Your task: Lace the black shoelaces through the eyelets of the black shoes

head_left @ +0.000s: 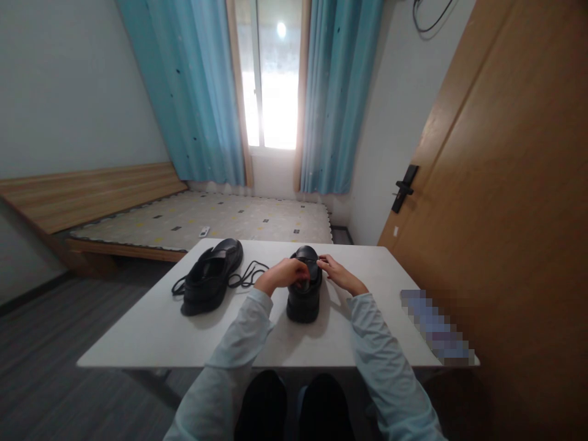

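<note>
A black shoe [303, 303] stands on the white table [248, 343] in front of me, its heel toward me and its toe pointing away. My left hand [290, 273] reaches over the shoe's opening from the left, fingers curled down at the tongue; what they grip is too small to tell. At the shoe's right edge, near the eyelets, my right hand [331, 271] has its fingers bent and close together, and anything between them is hidden. Another black shoe [209, 282] rests on the table to the left, with loose black laces [248, 277] spread out beside it.
A blurred flat bluish item [434, 324] lies at the table's right edge. Behind the table is a bed [239, 217] with a small white remote [204, 231] on it. A wooden door [505, 202] stands close on the right. My knees are under the front edge.
</note>
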Action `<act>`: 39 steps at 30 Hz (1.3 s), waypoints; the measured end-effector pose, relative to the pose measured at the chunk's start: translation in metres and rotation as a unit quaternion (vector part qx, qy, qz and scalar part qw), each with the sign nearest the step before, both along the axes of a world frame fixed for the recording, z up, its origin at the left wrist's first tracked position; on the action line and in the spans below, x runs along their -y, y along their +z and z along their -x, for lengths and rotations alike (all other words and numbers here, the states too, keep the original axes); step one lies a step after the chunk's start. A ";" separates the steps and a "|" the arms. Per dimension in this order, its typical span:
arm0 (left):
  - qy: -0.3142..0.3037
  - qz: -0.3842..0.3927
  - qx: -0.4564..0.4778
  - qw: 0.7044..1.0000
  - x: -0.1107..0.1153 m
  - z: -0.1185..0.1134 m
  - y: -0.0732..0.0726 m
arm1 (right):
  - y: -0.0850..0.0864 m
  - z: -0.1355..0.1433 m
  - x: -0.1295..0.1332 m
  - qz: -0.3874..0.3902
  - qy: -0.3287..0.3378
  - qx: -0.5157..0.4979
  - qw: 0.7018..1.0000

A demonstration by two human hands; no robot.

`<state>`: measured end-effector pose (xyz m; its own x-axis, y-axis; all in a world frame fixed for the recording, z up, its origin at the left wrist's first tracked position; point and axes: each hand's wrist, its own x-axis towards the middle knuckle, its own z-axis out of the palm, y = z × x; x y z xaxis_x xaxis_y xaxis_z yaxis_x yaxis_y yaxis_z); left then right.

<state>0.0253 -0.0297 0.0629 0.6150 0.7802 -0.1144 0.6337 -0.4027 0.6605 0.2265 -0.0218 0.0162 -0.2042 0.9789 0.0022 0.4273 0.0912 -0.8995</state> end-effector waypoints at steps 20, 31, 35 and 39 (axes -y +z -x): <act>0.006 -0.069 0.060 0.996 0.010 -0.003 -0.002 | 0.002 0.002 0.001 -0.002 -0.002 0.003 1.000; 0.064 -0.259 0.020 0.964 0.022 -0.017 0.010 | 0.004 0.006 0.004 -0.018 0.022 -0.005 1.000; 0.046 -0.299 -0.030 0.953 0.029 -0.024 0.018 | 0.004 0.005 0.005 -0.009 0.025 -0.012 1.000; 0.056 -0.317 -0.088 0.943 0.037 -0.026 0.027 | 0.004 0.005 0.005 -0.013 0.028 -0.016 0.999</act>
